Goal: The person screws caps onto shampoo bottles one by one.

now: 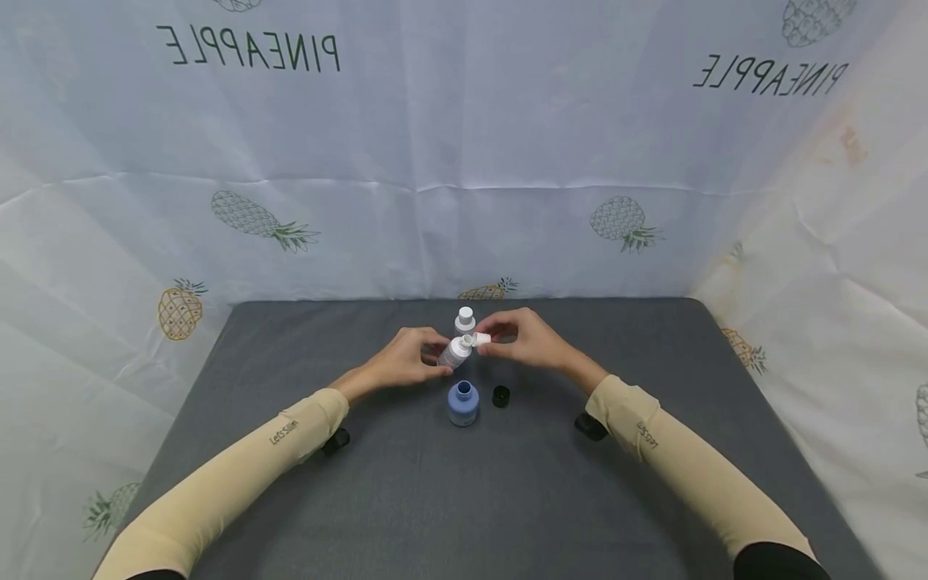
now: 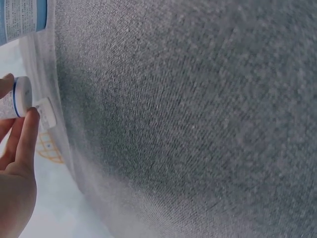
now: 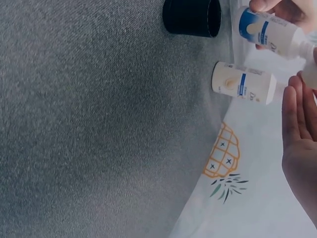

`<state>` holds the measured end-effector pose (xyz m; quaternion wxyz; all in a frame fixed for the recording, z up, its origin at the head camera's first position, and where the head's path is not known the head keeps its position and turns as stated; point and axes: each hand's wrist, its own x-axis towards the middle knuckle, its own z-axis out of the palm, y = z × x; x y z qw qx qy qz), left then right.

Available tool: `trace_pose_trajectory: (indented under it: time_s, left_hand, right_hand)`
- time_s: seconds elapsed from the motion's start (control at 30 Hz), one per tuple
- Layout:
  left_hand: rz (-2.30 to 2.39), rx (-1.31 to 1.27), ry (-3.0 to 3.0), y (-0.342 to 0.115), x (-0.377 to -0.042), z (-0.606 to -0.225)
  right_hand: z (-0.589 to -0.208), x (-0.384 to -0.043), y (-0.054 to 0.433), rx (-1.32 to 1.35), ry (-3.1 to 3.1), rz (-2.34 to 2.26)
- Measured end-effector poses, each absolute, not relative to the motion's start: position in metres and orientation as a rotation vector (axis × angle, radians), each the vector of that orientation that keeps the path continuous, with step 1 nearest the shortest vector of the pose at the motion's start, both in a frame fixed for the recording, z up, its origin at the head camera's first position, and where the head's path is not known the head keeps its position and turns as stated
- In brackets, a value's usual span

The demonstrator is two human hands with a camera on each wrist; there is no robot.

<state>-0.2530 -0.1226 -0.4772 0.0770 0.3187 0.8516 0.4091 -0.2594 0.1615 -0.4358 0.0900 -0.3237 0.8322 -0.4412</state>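
Observation:
My left hand (image 1: 409, 357) grips a small white bottle (image 1: 455, 354), tilted with its neck toward the right. Between the fingers and thumb of my right hand (image 1: 529, 338) is a white cap (image 1: 482, 339), right beside the bottle's neck; whether they touch I cannot tell. Just behind stands a second white bottle (image 1: 465, 320), upright with its white cap on. A blue bottle (image 1: 463, 407) stands uncapped in front of the hands. In the right wrist view, the held bottle (image 3: 270, 32) shows a blue and white label.
A black cap (image 1: 501, 395) lies on the grey table (image 1: 464, 499), right of the blue bottle. Dark devices sit under both wrists, one at the left (image 1: 337, 441) and one at the right (image 1: 590, 426). A pineapple-print curtain (image 1: 464, 121) hangs behind the table.

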Motion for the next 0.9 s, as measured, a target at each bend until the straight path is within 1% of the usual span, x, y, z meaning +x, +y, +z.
trace_pose_trajectory:
  time_s: [0.43,0.9]
  left_hand:
    - [1.213,0.943,2.554,-0.121,-0.252,-0.477]
    - [1.166,0.978,2.591,-0.122,-0.252,-0.475]
  right_hand:
    - [-0.436,-0.256,0.15,-0.938,2.478,-1.419]
    - [-0.441,-0.256,0.147,-0.96,2.496,-1.401]
